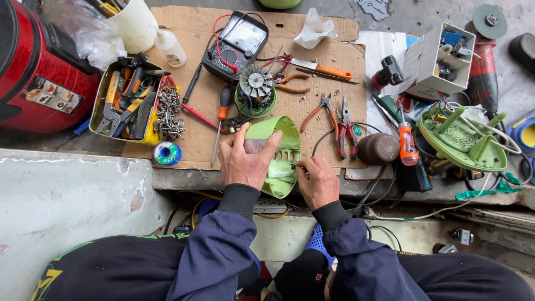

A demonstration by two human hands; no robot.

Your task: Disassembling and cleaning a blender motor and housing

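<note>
My left hand (245, 159) grips a light green plastic housing shell (281, 153), fingers spread over its left side, holding it above the edge of the cardboard mat (317, 58). My right hand (316, 179) is closed beside the shell's right edge, pinching a thin small tool or wire whose tip touches the shell's slotted side. What exactly it pinches is too small to tell. Just beyond the shell lies a green round part with a small silver fan motor (256, 89) on it.
Pliers (345, 125), a screwdriver (221, 120), a multimeter (237, 44), a utility knife (326, 69) and a solder spool (167, 153) lie on the cardboard. A tin of tools (125, 103) stands left, next to a red appliance (33, 67). A green fan base (462, 139) and an angle grinder (484, 61) are at right.
</note>
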